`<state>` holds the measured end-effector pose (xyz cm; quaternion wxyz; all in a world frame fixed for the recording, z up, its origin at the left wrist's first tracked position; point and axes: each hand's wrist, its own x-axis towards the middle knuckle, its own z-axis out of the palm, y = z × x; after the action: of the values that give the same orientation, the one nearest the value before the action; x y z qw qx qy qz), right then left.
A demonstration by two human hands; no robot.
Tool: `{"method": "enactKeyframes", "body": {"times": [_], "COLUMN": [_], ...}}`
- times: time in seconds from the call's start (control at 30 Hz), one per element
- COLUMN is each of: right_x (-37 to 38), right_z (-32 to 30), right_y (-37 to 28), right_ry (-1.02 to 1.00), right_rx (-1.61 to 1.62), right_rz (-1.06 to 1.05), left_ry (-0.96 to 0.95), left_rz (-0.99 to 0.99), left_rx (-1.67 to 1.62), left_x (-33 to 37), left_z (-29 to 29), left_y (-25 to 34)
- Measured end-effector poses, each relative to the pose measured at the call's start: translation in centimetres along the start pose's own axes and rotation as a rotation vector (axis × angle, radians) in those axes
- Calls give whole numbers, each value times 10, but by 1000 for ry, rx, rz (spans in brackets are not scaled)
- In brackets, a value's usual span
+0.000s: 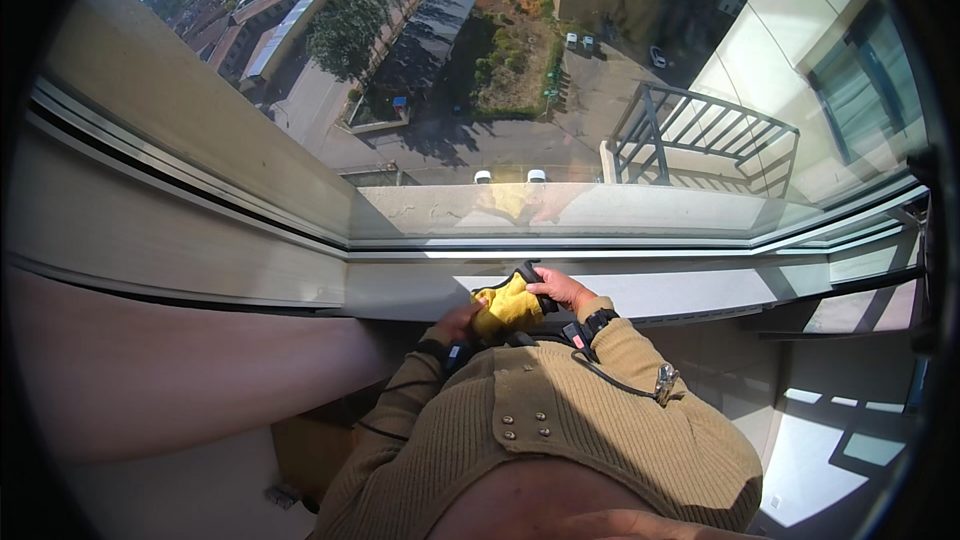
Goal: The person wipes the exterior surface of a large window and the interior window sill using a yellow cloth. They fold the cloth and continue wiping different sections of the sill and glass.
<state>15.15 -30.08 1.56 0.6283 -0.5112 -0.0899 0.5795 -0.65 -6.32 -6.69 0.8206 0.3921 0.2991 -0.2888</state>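
Observation:
A yellow cloth (pixel 508 306) is bunched up between my two hands, just above the near edge of the windowsill (pixel 660 287). My left hand (pixel 462 322) grips its left side, with the fingers partly hidden against the fabric. On the upper right, my right hand (pixel 562 287) closes around the cloth's edge, where a black part (pixel 528 270) shows along the rim. What this black part belongs to I cannot make out. A band is on each wrist.
Beyond the sill stands a large window pane (pixel 590 215) in a white frame (pixel 550 253), faintly reflecting the cloth. Outside, far below, are a road, trees and parked cars. A pale wall (pixel 180 370) lies to my left. A brown box-like thing (pixel 305 455) is low behind my left arm.

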Motion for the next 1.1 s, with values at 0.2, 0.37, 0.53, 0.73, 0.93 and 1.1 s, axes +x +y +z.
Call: {"method": "enactKeyframes", "body": {"times": [0.2,0.37,0.53,0.73,0.93,1.1], "right_x": [-9,-4,-1,-8,-5,-1], "right_z": [-1,-2,-10,-1,1,-5], "right_y": [-10,15,22,9,8,12], "right_ry": [48,224,204,171,159,155], "right_rx": [74,-31,9,-76,42,19], "right_rz": [-87,235,195,286,113,51], "left_ry": [134,215,184,68,235,291], "left_rz": [322,125,85,-49,264,298], "left_rx": [-96,107,14,168,208,172], "left_x": [-22,-20,-12,-13,-25,2], "left_z": [10,15,2,22,21,4], "left_y": [25,14,4,8,16,7]}}
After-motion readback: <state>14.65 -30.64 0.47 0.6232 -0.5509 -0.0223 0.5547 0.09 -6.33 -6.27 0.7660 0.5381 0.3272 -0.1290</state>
